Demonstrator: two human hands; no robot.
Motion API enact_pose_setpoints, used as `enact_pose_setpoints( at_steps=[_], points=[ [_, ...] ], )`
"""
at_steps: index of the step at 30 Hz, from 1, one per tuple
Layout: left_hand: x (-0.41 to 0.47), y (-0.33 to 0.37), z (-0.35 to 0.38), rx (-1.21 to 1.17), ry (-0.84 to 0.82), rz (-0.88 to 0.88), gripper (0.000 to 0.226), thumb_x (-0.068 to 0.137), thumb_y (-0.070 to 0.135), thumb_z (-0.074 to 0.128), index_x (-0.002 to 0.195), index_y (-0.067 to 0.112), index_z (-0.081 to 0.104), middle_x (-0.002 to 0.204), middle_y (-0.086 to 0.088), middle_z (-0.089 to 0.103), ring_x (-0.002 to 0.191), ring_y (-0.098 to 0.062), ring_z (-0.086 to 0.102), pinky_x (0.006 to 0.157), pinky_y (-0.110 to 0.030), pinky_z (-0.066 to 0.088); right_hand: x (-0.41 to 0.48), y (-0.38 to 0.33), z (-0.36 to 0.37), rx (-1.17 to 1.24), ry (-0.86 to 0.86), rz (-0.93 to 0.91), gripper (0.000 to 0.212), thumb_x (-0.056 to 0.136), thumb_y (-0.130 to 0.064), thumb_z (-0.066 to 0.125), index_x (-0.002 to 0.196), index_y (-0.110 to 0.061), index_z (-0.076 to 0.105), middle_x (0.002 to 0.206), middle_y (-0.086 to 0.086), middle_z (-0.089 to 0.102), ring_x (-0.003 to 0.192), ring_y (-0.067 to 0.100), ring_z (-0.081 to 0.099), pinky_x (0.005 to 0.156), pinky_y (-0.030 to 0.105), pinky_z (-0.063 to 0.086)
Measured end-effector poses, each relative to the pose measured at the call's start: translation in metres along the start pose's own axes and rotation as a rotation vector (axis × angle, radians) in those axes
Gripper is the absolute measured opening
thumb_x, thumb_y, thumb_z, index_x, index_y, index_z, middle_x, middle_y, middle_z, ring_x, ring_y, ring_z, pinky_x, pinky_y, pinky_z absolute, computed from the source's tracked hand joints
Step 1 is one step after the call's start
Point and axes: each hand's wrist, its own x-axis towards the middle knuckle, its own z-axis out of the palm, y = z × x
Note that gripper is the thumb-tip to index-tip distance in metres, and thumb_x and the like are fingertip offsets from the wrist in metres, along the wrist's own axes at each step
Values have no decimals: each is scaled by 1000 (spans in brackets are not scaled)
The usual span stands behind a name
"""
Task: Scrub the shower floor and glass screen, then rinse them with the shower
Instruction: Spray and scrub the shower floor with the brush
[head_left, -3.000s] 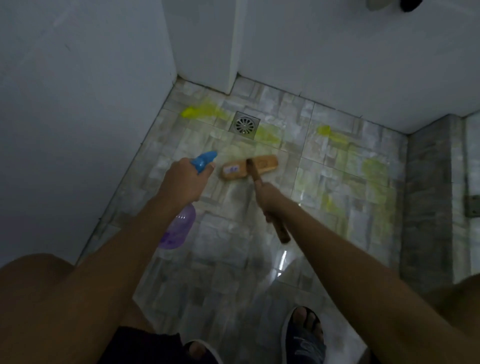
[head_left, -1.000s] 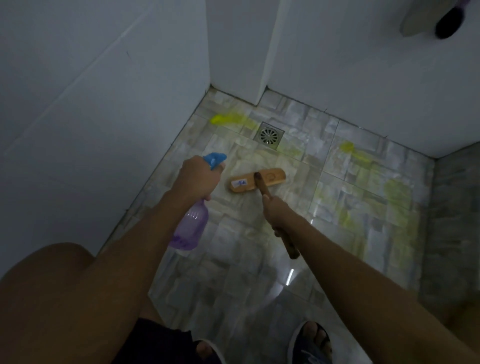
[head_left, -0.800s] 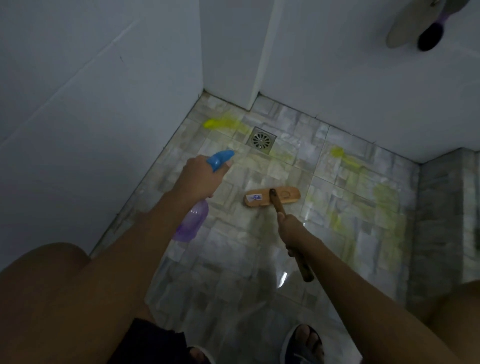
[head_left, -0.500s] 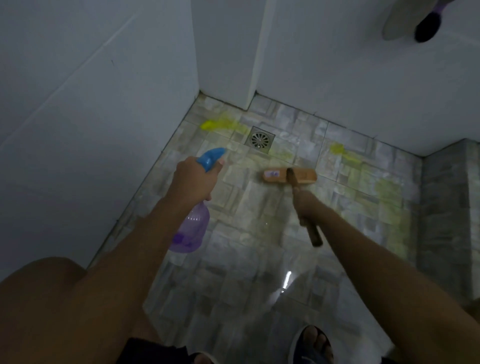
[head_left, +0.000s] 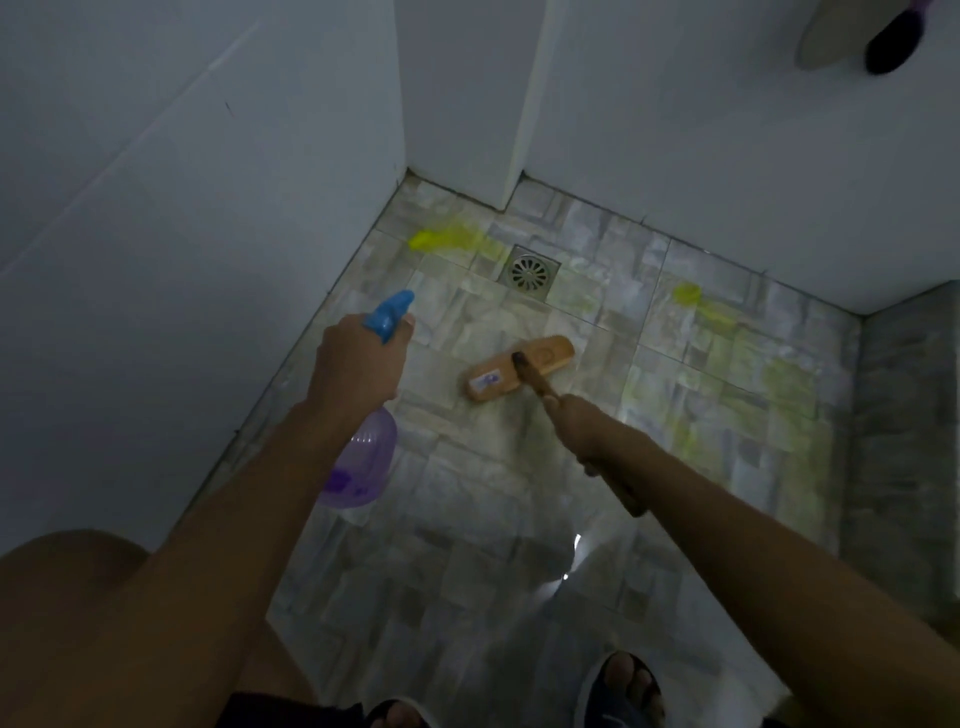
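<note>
A wooden scrub brush (head_left: 519, 368) lies head-down on the grey tiled shower floor (head_left: 467, 519), just in front of the square drain (head_left: 530, 272). My right hand (head_left: 584, 428) grips its wooden handle. My left hand (head_left: 358, 364) holds a purple spray bottle (head_left: 361, 462) by its neck, blue nozzle pointing at the far corner, bottle hanging above the floor. Yellow cleaner smears (head_left: 441, 240) mark the tiles near the drain and along the right side (head_left: 691, 296).
White walls close in on the left (head_left: 156, 234) and far side (head_left: 727, 156), with a corner post (head_left: 457, 104) behind the drain. A darker raised tile ledge (head_left: 904, 441) borders the right. My sandalled feet (head_left: 623, 691) stand at the bottom. A dark brush (head_left: 891, 39) hangs at top right.
The brush slid across the tiles in front of the drain, right then back left and nearer me, its head now angled. The spray bottle stayed in my left hand.
</note>
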Motion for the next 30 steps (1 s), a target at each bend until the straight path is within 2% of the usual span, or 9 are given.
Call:
enact_pose_setpoints(
  at_steps=[3,8,11,14,16,19,23,27,30],
  points=[
    [0,-3,2,-18,-20,7,40,89,51,64,91,11,66,86,-13,72,66,-34,71,72,-52,61,29,-6,-34,135,158,72,51,107,-47,27,120,-4,52,81,11,52,57,26,50,40,28,44],
    [4,-16,-1,78,-58,-17,40,93,46,63,95,7,66,89,-14,72,69,-33,71,74,-50,60,66,-65,-44,242,239,24,30,107,-23,33,118,-2,52,84,16,56,55,25,50,41,31,43],
    [6,-22,-1,95,-99,-7,38,94,45,62,97,7,67,85,-15,70,70,-33,70,71,-50,61,57,-83,-2,204,174,-33,35,106,-41,31,117,-13,50,97,18,60,62,28,56,41,30,44],
    [10,-25,1,126,-119,-10,40,91,47,65,94,7,68,79,-12,69,68,-30,70,68,-50,62,36,-68,43,85,101,-83,52,106,-51,25,127,-9,48,115,19,58,85,34,60,64,41,53],
    [11,-24,4,160,-74,-30,42,91,47,64,91,5,66,75,-12,69,61,-28,70,65,-46,62,25,-50,58,67,92,-99,56,106,-51,25,128,-5,48,120,21,58,89,33,58,74,44,52],
    [14,-20,8,73,26,-62,45,90,47,65,90,2,65,77,-14,70,61,-29,70,63,-48,62,18,-36,60,56,102,-90,54,106,-52,24,123,-8,49,113,19,61,87,31,61,72,45,55],
    [18,-14,12,-11,75,41,45,93,47,63,80,5,67,73,-14,68,62,-30,69,61,-48,61,20,-47,58,68,114,-80,51,106,-51,25,120,-7,49,111,18,60,86,31,62,55,39,53],
    [22,-4,12,81,180,107,40,96,40,62,72,9,55,63,-4,56,63,-26,60,55,-34,47,27,-54,58,46,122,-81,54,106,-50,24,125,-5,48,119,21,59,85,31,59,67,44,53],
    [31,-4,7,15,258,74,36,95,40,62,77,9,57,74,-15,66,65,-31,68,60,-46,59,30,-56,56,51,122,-79,53,107,-49,25,126,-4,48,120,22,58,94,34,62,76,46,55]
  ],
)
